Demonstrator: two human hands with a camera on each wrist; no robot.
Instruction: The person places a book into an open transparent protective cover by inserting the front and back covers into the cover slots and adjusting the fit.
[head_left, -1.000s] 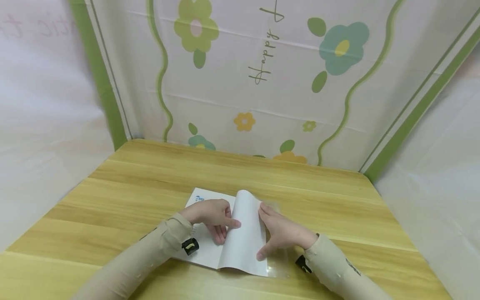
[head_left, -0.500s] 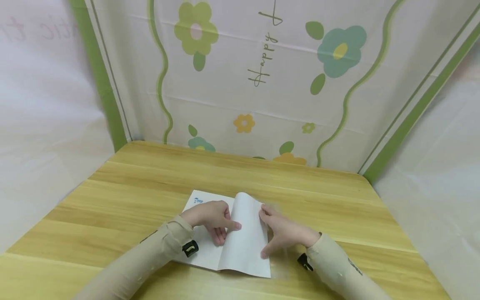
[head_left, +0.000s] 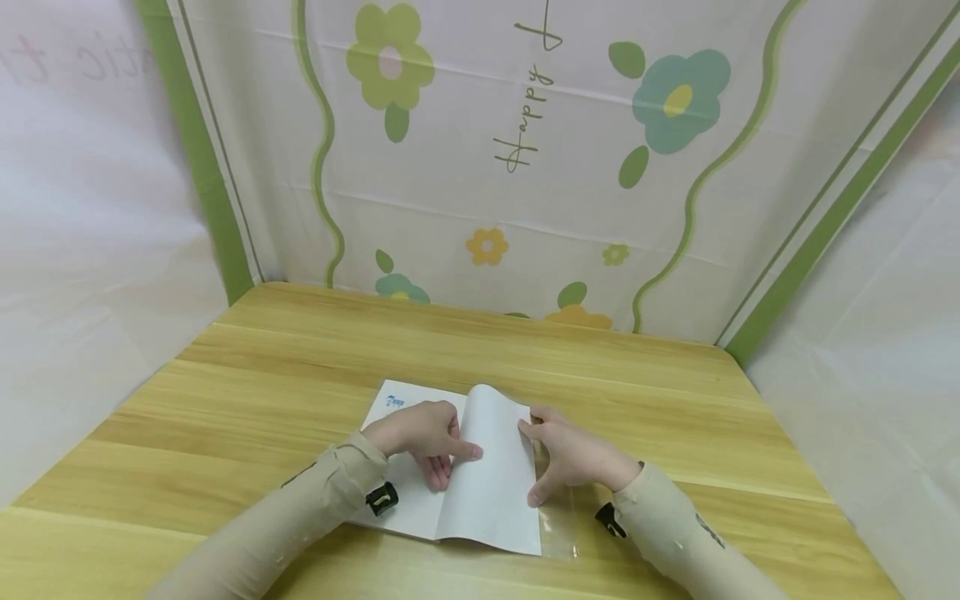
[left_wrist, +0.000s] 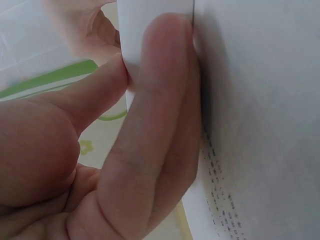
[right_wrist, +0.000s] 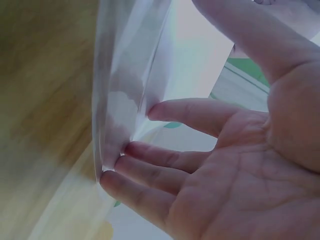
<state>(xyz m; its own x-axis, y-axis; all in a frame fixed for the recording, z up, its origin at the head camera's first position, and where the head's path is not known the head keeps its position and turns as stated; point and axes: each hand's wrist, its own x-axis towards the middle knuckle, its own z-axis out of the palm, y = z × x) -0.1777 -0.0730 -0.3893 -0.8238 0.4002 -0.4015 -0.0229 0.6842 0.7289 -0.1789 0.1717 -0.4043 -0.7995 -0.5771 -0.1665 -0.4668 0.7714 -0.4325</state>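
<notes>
A white booklet [head_left: 416, 508] lies on the table in the head view, with small blue print near its far left corner. One white sheet [head_left: 495, 492] of it arches up and over to the right. My left hand [head_left: 423, 437] pinches this sheet, thumb on its outer face and fingers tucked underneath by the fold. Clear plastic film [head_left: 557, 533] sticks out past the sheet's right edge. Beside that edge is my right hand [head_left: 573, 454], fingers spread. In the right wrist view its fingertips touch the clear film [right_wrist: 122, 95]; whether the thumb touches the sheet I cannot tell.
The wooden table [head_left: 300, 358] reaches back to a pale curtain [head_left: 450, 183] printed with flowers and lettering. More pale fabric [head_left: 862, 333] hangs on both sides. A black wrist device [head_left: 382, 498] sits on each forearm.
My right thumb and fingers have shifted slightly right along the sheet's edge. That edge now lies a little further right over the film. My left hand keeps its hold.
</notes>
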